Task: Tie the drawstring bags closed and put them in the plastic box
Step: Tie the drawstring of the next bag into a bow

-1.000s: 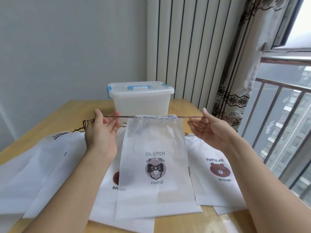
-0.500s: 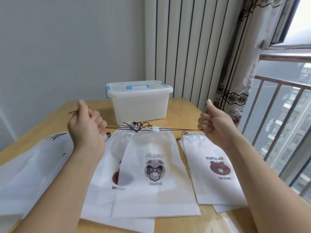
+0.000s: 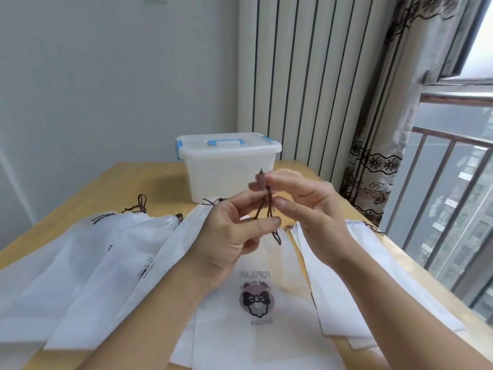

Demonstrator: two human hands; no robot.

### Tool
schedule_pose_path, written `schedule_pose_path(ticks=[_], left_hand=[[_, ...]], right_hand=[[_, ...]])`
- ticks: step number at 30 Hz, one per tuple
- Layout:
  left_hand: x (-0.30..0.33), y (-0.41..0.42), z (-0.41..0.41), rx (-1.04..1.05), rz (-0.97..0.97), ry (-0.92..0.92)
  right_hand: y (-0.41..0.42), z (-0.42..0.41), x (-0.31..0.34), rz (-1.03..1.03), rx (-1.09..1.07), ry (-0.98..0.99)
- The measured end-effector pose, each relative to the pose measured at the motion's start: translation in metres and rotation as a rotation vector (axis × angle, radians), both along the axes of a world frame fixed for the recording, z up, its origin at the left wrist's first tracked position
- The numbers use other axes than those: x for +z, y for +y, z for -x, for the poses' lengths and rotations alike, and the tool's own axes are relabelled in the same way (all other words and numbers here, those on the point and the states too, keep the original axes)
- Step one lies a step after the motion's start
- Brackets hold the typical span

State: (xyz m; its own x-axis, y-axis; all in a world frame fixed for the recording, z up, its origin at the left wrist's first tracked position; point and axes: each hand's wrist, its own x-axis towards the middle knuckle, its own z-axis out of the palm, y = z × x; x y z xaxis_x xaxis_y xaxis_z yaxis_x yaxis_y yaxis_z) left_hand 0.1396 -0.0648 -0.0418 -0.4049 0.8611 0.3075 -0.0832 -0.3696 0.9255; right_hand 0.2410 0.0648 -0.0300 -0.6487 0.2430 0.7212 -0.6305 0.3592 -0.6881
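I see both hands, left (image 3: 226, 236) and right (image 3: 306, 206), pinching brown drawstring (image 3: 268, 206) above bag (image 3: 261, 329); lidded box (image 3: 229, 166) at 12 o'clock.

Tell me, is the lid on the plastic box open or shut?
Shut. The lid sits flat on the plastic box, its blue handle lying on top.

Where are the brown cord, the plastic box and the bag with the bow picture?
brown cord (image 3: 269, 206), head view, on the strands between the hands.
plastic box (image 3: 226, 172), head view, front wall.
bag (image 3: 264, 340), head view, white fabric below the print.
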Motion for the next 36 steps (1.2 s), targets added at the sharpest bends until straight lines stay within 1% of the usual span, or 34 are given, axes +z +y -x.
schedule_pose_path(ticks=[2,5,8,12,15,17,20,23,25,27,29,33,36], left_hand=[[-0.003,0.004,-0.005,0.027,0.061,0.044],[-0.008,0.008,-0.006,0.051,0.080,-0.019],[-0.008,0.009,-0.001,0.057,0.047,-0.114],[-0.009,0.010,0.001,0.095,0.043,-0.101],[-0.012,0.012,0.002,0.184,0.054,-0.020],[-0.014,0.013,0.003,0.240,0.056,0.049],[-0.017,0.012,0.004,0.320,0.091,0.228],[-0.021,0.013,0.003,0.408,0.144,0.384],[-0.023,0.014,0.003,0.463,0.154,0.459],[-0.021,0.014,0.003,0.474,0.167,0.472],[-0.018,0.014,0.003,0.415,0.197,0.349],[-0.007,0.009,0.005,0.136,0.277,-0.069],[-0.001,0.006,0.010,0.015,0.293,-0.298]], right_hand=[[-0.001,0.003,-0.003,-0.030,0.038,-0.098],[0.000,0.004,-0.004,0.043,0.066,-0.249],[0.008,0.005,-0.005,0.093,0.025,-0.323],[0.016,0.006,-0.009,0.108,-0.094,-0.395],[0.023,0.006,-0.009,0.031,-0.206,-0.377],[0.023,0.005,-0.008,0.042,-0.222,-0.385],[0.020,0.003,-0.006,0.200,-0.159,-0.380],[0.016,0.004,-0.004,0.343,-0.113,-0.419],[0.017,0.005,-0.003,0.402,-0.093,-0.452],[0.018,0.004,-0.003,0.454,-0.076,-0.473],[0.019,0.003,-0.002,0.502,-0.043,-0.494],[0.020,0.002,0.000,0.581,0.018,-0.496],[0.022,-0.001,0.003,0.618,0.057,-0.467]])
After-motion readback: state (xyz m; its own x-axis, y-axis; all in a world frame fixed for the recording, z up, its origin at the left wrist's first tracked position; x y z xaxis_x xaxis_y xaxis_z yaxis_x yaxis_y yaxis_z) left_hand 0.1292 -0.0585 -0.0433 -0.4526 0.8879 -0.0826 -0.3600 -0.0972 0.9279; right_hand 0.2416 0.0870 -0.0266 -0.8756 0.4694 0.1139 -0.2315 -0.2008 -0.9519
